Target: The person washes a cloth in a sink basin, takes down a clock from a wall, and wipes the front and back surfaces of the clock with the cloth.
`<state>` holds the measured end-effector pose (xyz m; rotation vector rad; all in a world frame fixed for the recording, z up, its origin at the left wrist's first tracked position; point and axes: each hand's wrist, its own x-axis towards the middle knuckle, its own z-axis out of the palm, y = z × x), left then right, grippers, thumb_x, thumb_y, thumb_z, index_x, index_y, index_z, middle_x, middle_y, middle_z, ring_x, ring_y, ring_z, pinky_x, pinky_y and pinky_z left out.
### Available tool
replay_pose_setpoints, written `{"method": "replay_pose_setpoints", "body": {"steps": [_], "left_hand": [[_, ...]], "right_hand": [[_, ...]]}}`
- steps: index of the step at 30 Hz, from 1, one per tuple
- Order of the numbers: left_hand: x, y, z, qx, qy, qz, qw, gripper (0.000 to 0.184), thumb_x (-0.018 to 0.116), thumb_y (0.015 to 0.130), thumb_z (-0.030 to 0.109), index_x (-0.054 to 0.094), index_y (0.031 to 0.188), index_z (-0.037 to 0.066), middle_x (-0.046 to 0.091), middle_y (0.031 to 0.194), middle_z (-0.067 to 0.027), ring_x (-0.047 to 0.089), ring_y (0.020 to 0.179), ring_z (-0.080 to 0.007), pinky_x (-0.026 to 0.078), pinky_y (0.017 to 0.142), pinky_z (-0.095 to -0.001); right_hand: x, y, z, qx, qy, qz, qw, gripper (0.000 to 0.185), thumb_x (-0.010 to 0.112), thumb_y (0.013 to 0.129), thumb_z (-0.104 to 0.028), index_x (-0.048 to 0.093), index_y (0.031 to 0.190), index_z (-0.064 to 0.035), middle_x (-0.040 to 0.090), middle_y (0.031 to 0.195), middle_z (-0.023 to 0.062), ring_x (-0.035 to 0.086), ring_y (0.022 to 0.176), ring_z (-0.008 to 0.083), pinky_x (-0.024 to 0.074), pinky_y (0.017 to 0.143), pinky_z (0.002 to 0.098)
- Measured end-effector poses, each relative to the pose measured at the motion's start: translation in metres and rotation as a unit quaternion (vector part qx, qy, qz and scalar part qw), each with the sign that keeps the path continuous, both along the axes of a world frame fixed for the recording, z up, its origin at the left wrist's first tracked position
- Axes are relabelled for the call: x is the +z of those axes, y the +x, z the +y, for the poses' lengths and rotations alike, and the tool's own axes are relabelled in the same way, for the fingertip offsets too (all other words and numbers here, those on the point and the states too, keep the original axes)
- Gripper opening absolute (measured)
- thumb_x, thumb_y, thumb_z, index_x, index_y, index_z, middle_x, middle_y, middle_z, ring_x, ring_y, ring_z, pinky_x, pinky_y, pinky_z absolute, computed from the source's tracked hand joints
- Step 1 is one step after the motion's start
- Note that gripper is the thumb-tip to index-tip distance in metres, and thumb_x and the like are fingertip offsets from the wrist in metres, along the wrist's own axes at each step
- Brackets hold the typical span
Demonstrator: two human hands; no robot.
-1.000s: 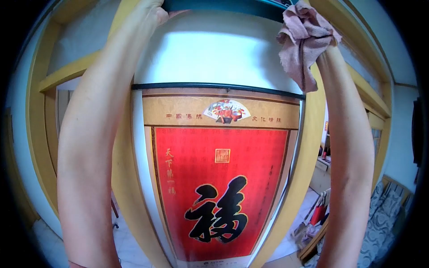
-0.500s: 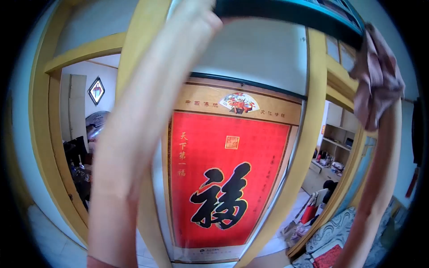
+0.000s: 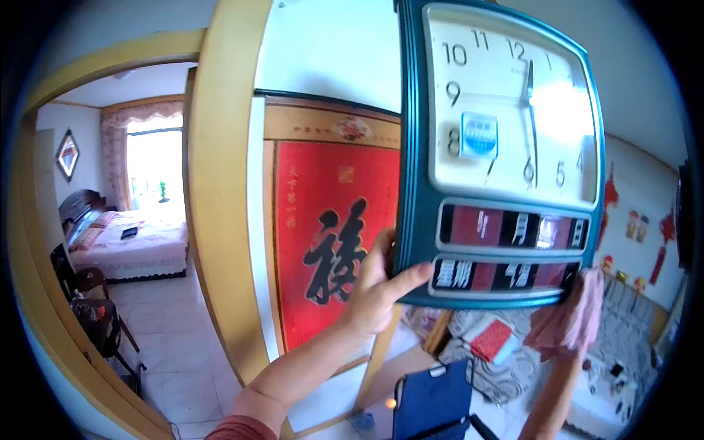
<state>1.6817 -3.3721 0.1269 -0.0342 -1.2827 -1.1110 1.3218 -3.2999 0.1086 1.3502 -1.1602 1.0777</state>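
A teal-framed square wall clock (image 3: 510, 103) fills the upper right, tilted, its dial and calendar panels facing me. My left hand (image 3: 374, 293) is closed on its lower left corner, thumb across the front and fingers behind the edge. At the opposite lower corner, my right hand (image 3: 572, 353) is largely covered by a crumpled pink cloth (image 3: 563, 319). Cloth and hand press against the clock's edge there; the fingers are mostly hidden. Behind the clock hangs a red scroll (image 3: 308, 191) with a large black character, its right side covered.
A yellow door frame (image 3: 224, 176) stands at left, opening onto a bedroom with a bed (image 3: 139, 238). Below the clock is a blue folding chair (image 3: 433, 400). A patterned sofa (image 3: 506, 367) and a low table (image 3: 605, 400) with small items lie at right.
The clock has come down from overhead and now faces me, with both hands at its lower corners. My view has turned, showing more bedroom and sofa area.
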Motion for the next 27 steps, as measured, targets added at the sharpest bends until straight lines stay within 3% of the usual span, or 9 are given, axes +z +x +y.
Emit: {"method": "replay_pose_setpoints", "body": {"steps": [3,5,8,11,12,13,15,18,27], "left_hand": [[-0.023,0.023,0.046,-0.091,0.026,-0.085,0.992,0.079,0.084,0.074,0.011,0.040,0.139,0.000,0.055,0.123,-0.0085,0.050,0.119,-0.0180,0.039,0.102,-0.0310],[-0.068,0.033,0.056,-0.064,0.062,-0.154,0.984,0.091,0.087,0.070,0.012,0.036,0.144,-0.001,0.052,0.131,-0.0103,0.045,0.126,-0.0196,0.037,0.106,-0.0319],[-0.150,0.048,0.070,-0.107,0.108,-0.221,0.963,0.089,0.089,0.062,0.004,0.044,0.139,-0.002,0.055,0.131,-0.0097,0.048,0.123,-0.0195,0.039,0.104,-0.0329],[-0.207,0.043,0.106,-0.163,0.140,-0.250,0.944,0.076,0.086,0.060,-0.007,0.055,0.128,-0.003,0.061,0.124,-0.0091,0.055,0.116,-0.0206,0.046,0.097,-0.0336],[-0.223,0.041,0.123,-0.167,0.164,-0.270,0.934,0.067,0.083,0.060,-0.011,0.059,0.123,-0.003,0.063,0.121,-0.0103,0.058,0.112,-0.0207,0.049,0.094,-0.0335],[-0.240,0.033,0.139,-0.168,0.158,-0.259,0.938,0.066,0.085,0.061,-0.009,0.060,0.122,-0.002,0.063,0.121,-0.0102,0.059,0.110,-0.0204,0.049,0.094,-0.0344],[-0.302,0.038,0.150,-0.186,0.147,-0.389,0.890,0.071,0.089,0.061,-0.003,0.058,0.125,0.000,0.061,0.124,-0.0093,0.057,0.112,-0.0201,0.049,0.095,-0.0353],[-0.327,0.023,0.197,0.023,-0.133,-0.393,0.910,0.086,0.097,0.055,0.021,0.056,0.128,0.003,0.060,0.125,-0.0074,0.053,0.116,-0.0212,0.043,0.101,-0.0387],[-0.383,-0.085,0.315,-0.312,0.002,-0.515,0.798,0.091,0.097,0.055,0.020,0.052,0.133,0.006,0.057,0.130,-0.0067,0.051,0.118,-0.0221,0.043,0.102,-0.0390]], "right_hand": [[-0.048,0.038,0.062,0.252,0.005,-0.368,0.895,0.036,0.052,0.097,-0.023,0.053,0.122,0.0027,0.056,0.105,0.0070,0.051,0.092,0.0152,0.0449,0.083,0.0308],[-0.130,-0.012,0.100,0.491,0.106,-0.504,0.702,0.034,0.054,0.096,-0.027,0.056,0.116,0.0002,0.055,0.097,0.0027,0.048,0.081,0.0089,0.0434,0.072,0.0241],[-0.164,0.059,0.153,0.300,0.056,-0.502,0.809,0.028,0.056,0.095,-0.027,0.057,0.109,-0.0034,0.055,0.091,0.0012,0.047,0.074,0.0074,0.0411,0.065,0.0203],[-0.272,0.046,0.181,0.117,0.102,-0.446,0.881,0.019,0.066,0.078,-0.027,0.066,0.079,-0.0081,0.059,0.070,0.0113,0.059,0.074,0.0286,0.0491,0.074,0.0382],[-0.280,0.049,0.222,-0.049,0.328,-0.210,0.920,0.026,0.067,0.074,-0.027,0.065,0.090,-0.0058,0.063,0.081,0.0135,0.061,0.083,0.0295,0.0490,0.079,0.0368],[-0.256,0.066,0.254,-0.195,0.524,0.048,0.827,0.037,0.068,0.071,-0.026,0.064,0.101,-0.0036,0.066,0.091,0.0158,0.063,0.093,0.0305,0.0488,0.085,0.0354],[-0.268,0.070,0.280,0.048,0.403,-0.127,0.905,0.034,0.070,0.062,-0.031,0.067,0.086,-0.0070,0.067,0.086,0.0142,0.064,0.085,0.0316,0.0507,0.080,0.0388],[-0.308,0.069,0.355,0.030,0.473,-0.201,0.857,0.034,0.069,0.062,-0.031,0.067,0.086,-0.0067,0.067,0.087,0.0143,0.064,0.086,0.0315,0.0506,0.081,0.0389],[-0.358,0.045,0.579,-0.098,0.503,-0.382,0.769,0.036,0.069,0.062,-0.030,0.068,0.088,-0.0058,0.068,0.089,0.0144,0.065,0.088,0.0312,0.0503,0.084,0.0392]]}}
